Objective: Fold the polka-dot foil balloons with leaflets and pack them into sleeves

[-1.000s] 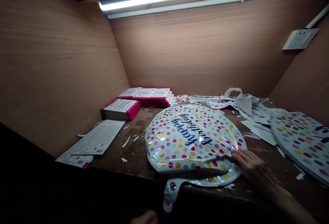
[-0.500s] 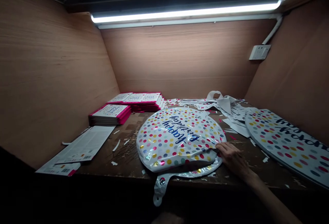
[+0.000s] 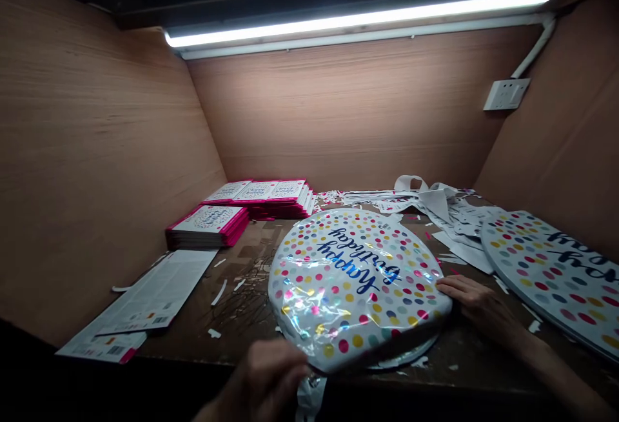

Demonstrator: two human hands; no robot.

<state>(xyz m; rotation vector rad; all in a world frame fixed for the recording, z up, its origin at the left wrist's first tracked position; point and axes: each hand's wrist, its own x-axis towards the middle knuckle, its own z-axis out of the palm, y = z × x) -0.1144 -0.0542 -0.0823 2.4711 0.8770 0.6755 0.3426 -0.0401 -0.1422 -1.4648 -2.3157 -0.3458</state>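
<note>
A round foil balloon (image 3: 348, 267) with coloured dots and "happy birthday" lettering lies flat on the brown table, its near edge lifted over another foil layer beneath. My right hand (image 3: 476, 302) is closed on the balloon's right edge, fingertips on top and thumb hidden. At the near left edge, my left hand (image 3: 271, 370) is closed, its fingers pinching the balloon's rim, slightly blurred. A pale foil tail (image 3: 310, 396) hangs over the table's front edge beside my left hand. Another stack of dotted balloons (image 3: 556, 273) lies at the right.
Pink-edged card stacks (image 3: 207, 221) stand at the back left, with more packs (image 3: 264, 191) behind. Flat printed cards (image 3: 164, 286) lie nearer. White paper strips (image 3: 435, 206) and scraps cover the back right. Wooden walls (image 3: 338, 106) enclose the table under a lamp.
My left hand has risen from the bottom edge to the balloon's near left rim. The balloon's near edge is lifted and smoother. The whole view has shifted slightly.
</note>
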